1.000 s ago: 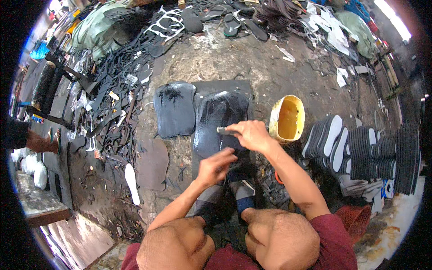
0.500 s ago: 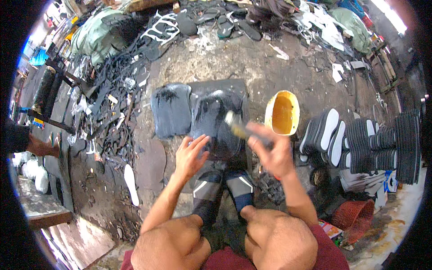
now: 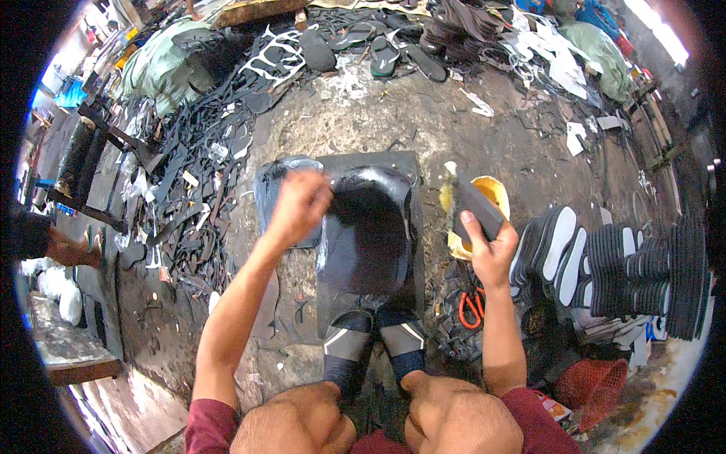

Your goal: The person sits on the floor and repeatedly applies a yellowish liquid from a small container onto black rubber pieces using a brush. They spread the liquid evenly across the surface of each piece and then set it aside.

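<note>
In my right hand [image 3: 495, 253] is a glue brush [image 3: 475, 204] with a dark flat handle and a yellowed, wet-looking end. It is held upright, partly in front of a yellow tub [image 3: 492, 189] of amber glue. My left hand [image 3: 304, 203] is over a grey-black sheet [image 3: 266, 189], its fingers curled but smeared by motion, so I cannot make out what they hold. Between my hands a black sheet [image 3: 367, 238] with a glossy, whitish-streaked surface lies on a dark board [image 3: 397, 160], in front of my feet.
Stacks of shoe soles [image 3: 605, 265] stand at the right, above a red basket [image 3: 594, 393]. Orange-handled scissors [image 3: 471, 309] lie near my right forearm. Dark scraps [image 3: 193, 181] cover the floor at left; slippers [image 3: 384, 54] lie at the far side. Another person's foot [image 3: 76, 248] is at far left.
My right hand has moved right with the brush, from above the black sheet to the glue tub. My left hand has moved up and left, from the near edge to the grey-black sheet.
</note>
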The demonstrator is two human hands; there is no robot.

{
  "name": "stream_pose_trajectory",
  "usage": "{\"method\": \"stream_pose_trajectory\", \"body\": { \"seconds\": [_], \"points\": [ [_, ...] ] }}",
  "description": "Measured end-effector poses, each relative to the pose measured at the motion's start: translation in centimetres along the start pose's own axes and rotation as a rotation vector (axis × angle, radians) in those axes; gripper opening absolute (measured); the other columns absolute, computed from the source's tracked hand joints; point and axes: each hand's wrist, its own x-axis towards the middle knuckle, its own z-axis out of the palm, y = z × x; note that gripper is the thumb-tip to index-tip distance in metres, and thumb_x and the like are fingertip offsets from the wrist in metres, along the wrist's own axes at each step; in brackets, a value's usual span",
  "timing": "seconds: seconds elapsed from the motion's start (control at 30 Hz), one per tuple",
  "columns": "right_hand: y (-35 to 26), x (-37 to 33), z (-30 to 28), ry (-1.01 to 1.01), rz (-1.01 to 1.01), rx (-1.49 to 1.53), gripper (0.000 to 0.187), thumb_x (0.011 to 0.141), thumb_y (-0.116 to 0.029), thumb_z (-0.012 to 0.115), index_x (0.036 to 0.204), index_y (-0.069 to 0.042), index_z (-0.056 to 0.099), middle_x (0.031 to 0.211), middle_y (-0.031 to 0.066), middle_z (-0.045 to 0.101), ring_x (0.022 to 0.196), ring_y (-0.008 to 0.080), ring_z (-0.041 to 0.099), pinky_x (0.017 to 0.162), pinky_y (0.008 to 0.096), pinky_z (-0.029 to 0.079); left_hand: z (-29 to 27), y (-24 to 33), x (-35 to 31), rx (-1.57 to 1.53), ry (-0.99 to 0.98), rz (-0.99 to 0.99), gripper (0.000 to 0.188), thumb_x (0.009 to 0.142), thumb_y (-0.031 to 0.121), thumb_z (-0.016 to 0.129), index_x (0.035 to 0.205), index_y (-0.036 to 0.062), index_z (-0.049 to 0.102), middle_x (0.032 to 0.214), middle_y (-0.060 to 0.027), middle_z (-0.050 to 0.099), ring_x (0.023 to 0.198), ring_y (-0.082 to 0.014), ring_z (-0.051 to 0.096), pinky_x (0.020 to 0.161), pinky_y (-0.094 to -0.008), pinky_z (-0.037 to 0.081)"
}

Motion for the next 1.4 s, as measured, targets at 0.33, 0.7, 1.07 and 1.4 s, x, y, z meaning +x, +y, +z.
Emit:
{"method": "stream_pose_trajectory", "body": {
  "seconds": [0.33, 0.7, 1.07, 1.4],
  "points": [
    [-0.6, -0.8, 1.0, 0.106, 0.101, 0.144, 0.030, 0.094, -0.010, 0.075, 0.119, 0.004, 0.069, 0.111, 0.0073, 0.073, 0.099, 0.0157, 0.068, 0.091, 0.0306, 0.052, -7.5, -1.5, -3.7, 0.529, 0.411, 0.059, 0.013, 0.090, 0.012, 0.073, 0.103, 0.0155, 0.071, 0.149, -0.0070, 0.055, 0.142, -0.0364, 0.043, 0.116, -0.0514, 0.033],
    [-2.9, 2.1, 5.9, -0.102, 0.265, -0.195, 0.056, 0.082, -0.006, 0.067, 0.135, 0.003, 0.051, 0.126, 0.0197, 0.064, 0.120, 0.0296, 0.061, 0.104, 0.0389, 0.046, 9.5, 6.1, -16.7, -0.146, 0.000, -0.053, 0.060, 0.082, 0.005, 0.072, 0.141, 0.0039, 0.057, 0.153, -0.0188, 0.051, 0.149, -0.0373, 0.040, 0.124, -0.0483, 0.030],
    [1.1, 8.2, 23.4, -0.855, -0.412, -0.885, 0.032, 0.085, -0.013, 0.062, 0.116, -0.017, 0.069, 0.099, 0.0167, 0.076, 0.096, 0.0398, 0.074, 0.077, 0.0544, 0.058, 10.7, 8.2, -17.3, 0.142, -0.175, 0.109, 0.064, 0.083, 0.005, 0.060, 0.146, -0.0009, 0.051, 0.157, -0.0186, 0.046, 0.150, -0.0351, 0.038, 0.125, -0.0475, 0.031],
    [0.5, 2.0, 21.2, -0.921, -0.565, -0.445, 0.037, 0.088, -0.025, 0.066, 0.124, -0.031, 0.071, 0.097, 0.0126, 0.077, 0.090, 0.0347, 0.075, 0.075, 0.0508, 0.059, 10.5, 6.6, -16.7, 0.057, -0.219, 0.126, 0.060, 0.089, 0.005, 0.056, 0.148, 0.0008, 0.049, 0.158, -0.0170, 0.046, 0.151, -0.0340, 0.037, 0.125, -0.0460, 0.032]
  ]
}}
